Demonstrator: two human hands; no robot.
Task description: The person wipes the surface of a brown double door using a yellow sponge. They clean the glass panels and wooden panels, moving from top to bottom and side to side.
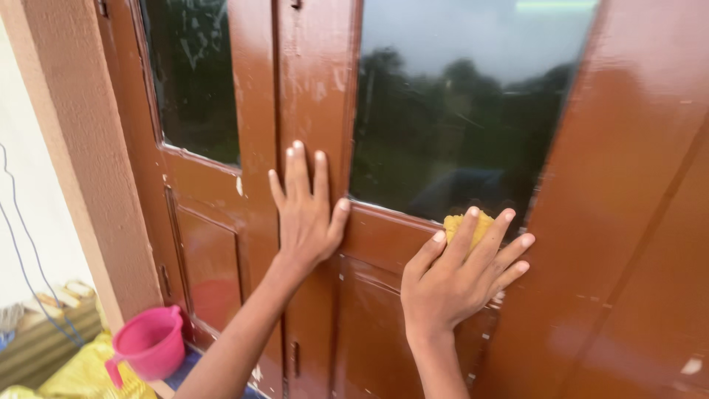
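Note:
A glossy brown wooden double door (628, 185) with dark glass panes (458, 111) fills the view. My left hand (304, 210) lies flat and open against the door's middle stile, fingers pointing up. My right hand (458, 273) presses a yellow sponge (459, 222) against the door at the lower edge of the right glass pane. Most of the sponge is hidden under my fingers; only its top corner shows.
A pink plastic mug (151, 343) stands low at the left near the door's foot, beside yellow cloth (81, 373). The door frame (81, 148) and a pale wall (29, 207) with a thin blue wire run down the left side.

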